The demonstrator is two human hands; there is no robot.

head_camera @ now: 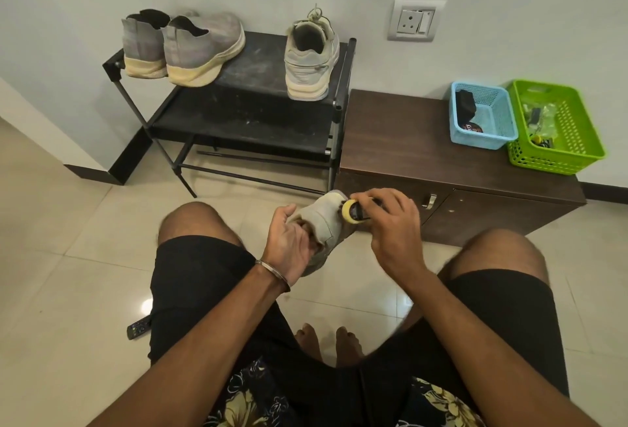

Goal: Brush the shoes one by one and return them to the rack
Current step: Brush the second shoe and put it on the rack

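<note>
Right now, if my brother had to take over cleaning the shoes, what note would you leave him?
Left hand grips the beige shoe at its opening, held up between the knees.
Right hand holds the brush against that shoe's side.
The rack carries three shoes on top: a grey pair on the left and one beige sneaker on the right.
Which of those are brushed, I cannot tell.
Left: finish this shoe and set it beside its partner.

Evenly lit, soft indoor light, moderately bright. Small glare spot on floor tile point(146, 306) (overhead source reflected). Faint shadows under rack point(238, 113). Wide-angle bending at edges; wall lines curve. Slight softness throughout, compression smear.
</note>
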